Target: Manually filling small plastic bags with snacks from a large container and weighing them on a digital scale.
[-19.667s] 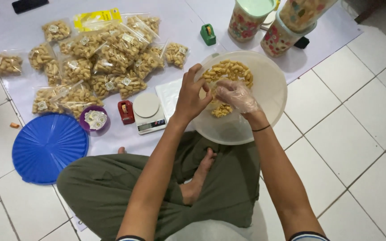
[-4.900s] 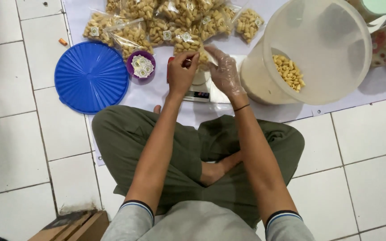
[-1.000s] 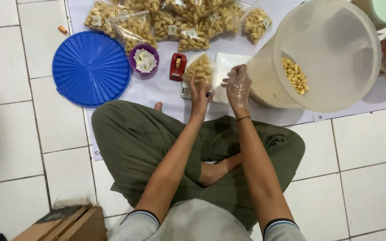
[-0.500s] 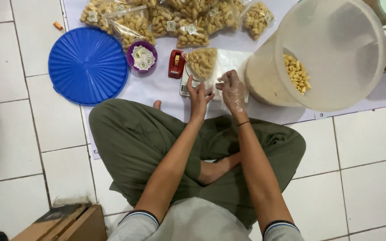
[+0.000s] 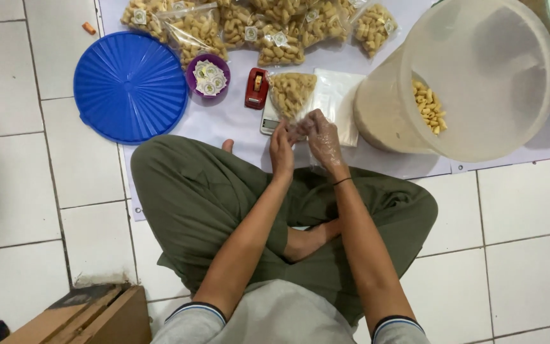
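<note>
I pinch the snack bag's (image 5: 292,94) open mouth between my left hand (image 5: 281,148) and gloved right hand (image 5: 321,135), keeping its filled end upright beyond my fingertips.

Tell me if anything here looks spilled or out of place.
One small orange piece lies alone on the bare floor tile, off the white sheet and above the blue lid. The big translucent tub lies tipped on its side, its few snacks still inside. Nothing else looks spilled.
</note>
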